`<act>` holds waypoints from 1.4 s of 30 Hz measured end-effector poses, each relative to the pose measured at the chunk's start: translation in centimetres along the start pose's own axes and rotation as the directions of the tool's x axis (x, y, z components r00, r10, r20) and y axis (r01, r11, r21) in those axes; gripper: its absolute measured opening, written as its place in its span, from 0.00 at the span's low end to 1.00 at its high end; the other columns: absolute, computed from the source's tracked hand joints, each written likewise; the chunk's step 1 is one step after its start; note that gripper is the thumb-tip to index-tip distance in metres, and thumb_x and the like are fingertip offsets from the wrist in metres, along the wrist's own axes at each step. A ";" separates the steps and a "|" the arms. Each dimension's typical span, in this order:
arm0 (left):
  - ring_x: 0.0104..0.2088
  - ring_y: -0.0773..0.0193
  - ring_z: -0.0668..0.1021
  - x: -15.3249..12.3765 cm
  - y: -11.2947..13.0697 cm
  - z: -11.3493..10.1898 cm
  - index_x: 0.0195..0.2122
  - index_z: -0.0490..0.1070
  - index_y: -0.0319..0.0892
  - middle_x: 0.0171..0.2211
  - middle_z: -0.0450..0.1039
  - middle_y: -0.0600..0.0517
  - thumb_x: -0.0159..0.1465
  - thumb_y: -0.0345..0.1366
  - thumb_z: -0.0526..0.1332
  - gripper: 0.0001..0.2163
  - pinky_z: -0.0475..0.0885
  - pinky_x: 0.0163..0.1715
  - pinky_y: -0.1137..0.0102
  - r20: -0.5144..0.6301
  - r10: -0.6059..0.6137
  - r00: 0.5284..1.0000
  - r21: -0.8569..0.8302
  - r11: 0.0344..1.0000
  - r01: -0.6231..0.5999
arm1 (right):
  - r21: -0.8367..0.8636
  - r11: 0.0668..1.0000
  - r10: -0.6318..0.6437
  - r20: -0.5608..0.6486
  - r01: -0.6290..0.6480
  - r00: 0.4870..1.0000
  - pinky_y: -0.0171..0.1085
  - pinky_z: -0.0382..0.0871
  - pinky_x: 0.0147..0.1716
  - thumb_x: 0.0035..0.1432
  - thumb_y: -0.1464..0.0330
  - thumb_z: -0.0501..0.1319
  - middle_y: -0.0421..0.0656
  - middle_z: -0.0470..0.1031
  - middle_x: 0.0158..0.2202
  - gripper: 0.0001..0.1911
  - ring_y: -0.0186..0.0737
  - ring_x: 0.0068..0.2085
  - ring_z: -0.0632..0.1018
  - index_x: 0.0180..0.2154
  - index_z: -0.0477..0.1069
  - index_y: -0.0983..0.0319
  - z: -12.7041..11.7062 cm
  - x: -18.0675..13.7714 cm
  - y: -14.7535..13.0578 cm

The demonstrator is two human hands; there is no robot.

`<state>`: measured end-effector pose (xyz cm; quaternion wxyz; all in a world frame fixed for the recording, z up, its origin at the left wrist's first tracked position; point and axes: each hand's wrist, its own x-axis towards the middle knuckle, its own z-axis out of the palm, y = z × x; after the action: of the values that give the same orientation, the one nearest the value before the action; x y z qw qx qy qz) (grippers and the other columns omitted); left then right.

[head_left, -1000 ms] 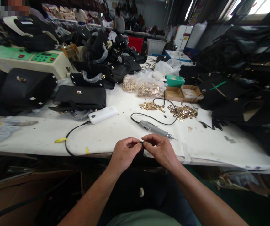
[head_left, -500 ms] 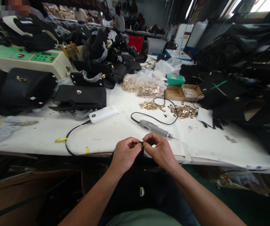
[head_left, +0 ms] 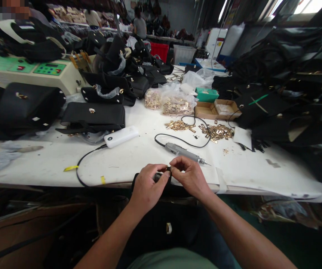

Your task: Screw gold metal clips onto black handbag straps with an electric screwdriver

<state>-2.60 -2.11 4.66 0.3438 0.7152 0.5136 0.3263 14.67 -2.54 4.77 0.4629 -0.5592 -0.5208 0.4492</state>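
Note:
A black bag [head_left: 177, 189] rests against my lap at the table's front edge, mostly covered by my hands and forearms. On its left side my left hand [head_left: 150, 185] is closed, thumb and fingers pinching a small dark edge or strap of it. My right hand [head_left: 189, 175] pinches the same spot from the right, so the fingertips of both nearly touch. Whether a small metal piece sits between them is hidden. Just beyond my right hand lies a grey electric screwdriver [head_left: 181, 152] with its bit pointing right.
Loose gold metal fittings [head_left: 219, 132] lie behind the screwdriver, near bagged fittings [head_left: 177, 106] and a cardboard box [head_left: 205, 110]. A white power bank [head_left: 121, 137] with a black cable is at left. Black bags [head_left: 93, 116] line the left; more are heaped at right [head_left: 284, 97].
My left fingers have shifted slightly, showing more of the dark material under them. Both hands stay pinched together. The whole view has moved a little.

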 end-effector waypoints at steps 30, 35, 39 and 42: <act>0.44 0.55 0.79 -4.1 -1.8 2.5 0.42 0.76 0.42 0.42 0.80 0.49 0.70 0.48 0.52 0.17 0.72 0.45 0.64 0.691 -0.112 0.715 -0.128 0.953 0.273 | -0.024 0.970 0.242 0.126 -0.241 0.962 0.31 0.63 0.26 0.49 0.71 0.62 0.37 0.73 0.25 0.09 0.32 0.26 0.71 0.36 0.75 0.64 -0.9 -3.8 2.4; 0.40 0.56 0.80 -4.9 -2.5 3.3 0.41 0.72 0.43 0.38 0.79 0.48 0.71 0.39 0.53 0.10 0.72 0.42 0.64 0.394 -0.030 0.919 0.099 0.995 -0.010 | 0.033 0.967 0.252 0.066 -0.254 0.966 0.31 0.62 0.25 0.49 0.70 0.62 0.36 0.73 0.25 0.11 0.32 0.25 0.71 0.38 0.75 0.64 -0.8 -2.7 4.9; 0.37 0.58 0.79 -4.8 -2.9 2.9 0.38 0.71 0.42 0.36 0.76 0.48 0.72 0.34 0.52 0.10 0.72 0.41 0.64 0.298 0.110 0.948 0.297 0.933 -0.202 | -0.047 0.977 0.208 0.034 -0.206 0.978 0.32 0.64 0.26 0.49 0.70 0.61 0.37 0.74 0.25 0.10 0.33 0.26 0.72 0.36 0.75 0.63 -0.5 -2.1 4.2; 0.38 0.59 0.77 -4.5 -3.0 2.6 0.37 0.73 0.42 0.36 0.74 0.48 0.72 0.33 0.53 0.10 0.72 0.40 0.65 0.287 0.172 0.942 0.361 0.892 -0.272 | -0.200 0.972 0.122 0.000 -0.119 0.993 0.32 0.66 0.29 0.49 0.72 0.60 0.37 0.75 0.26 0.09 0.34 0.28 0.74 0.35 0.77 0.62 -0.5 -1.9 3.2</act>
<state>-3.16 -6.12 0.21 0.2138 0.8590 0.4362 0.1616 15.54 -4.57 1.76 0.3728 -0.6306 -0.5313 0.4254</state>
